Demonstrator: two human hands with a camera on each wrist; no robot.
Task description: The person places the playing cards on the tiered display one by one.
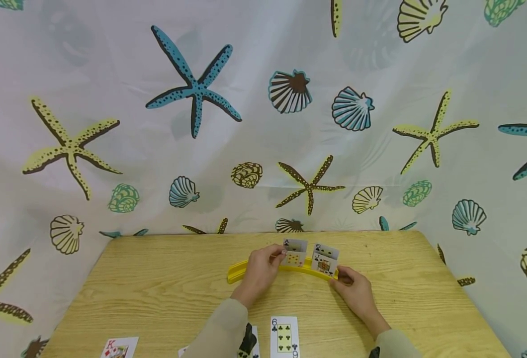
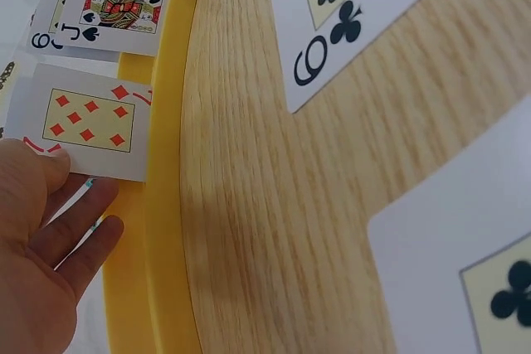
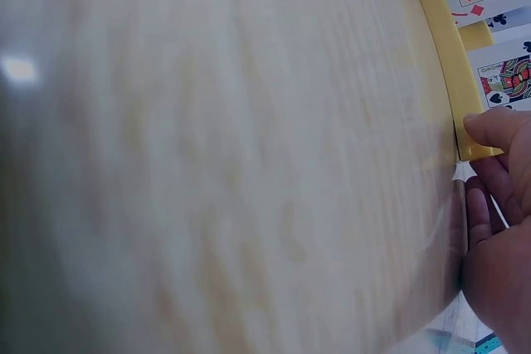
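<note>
A curved yellow card holder (image 1: 241, 271) stands on the table with playing cards upright in it. My left hand (image 1: 262, 268) pinches the left edge of the seven of diamonds (image 2: 89, 122), which sits in the holder's front slot. Behind that card rises an ace (image 1: 295, 243). To the right a jack of spades (image 1: 323, 265) stands in front of a black six (image 1: 325, 249). With thumb in front and fingers behind, my right hand (image 1: 357, 293) grips the holder's right end. In the right wrist view the thumb (image 3: 494, 130) presses the yellow end beside the jack.
On the wooden table (image 1: 156, 288) nearer me lie a six of clubs (image 1: 284, 337), a king of diamonds (image 1: 119, 347) and another club card (image 1: 255, 343), partly hidden by my left sleeve. A curtain (image 1: 245, 144) with starfish and shells hangs behind the table.
</note>
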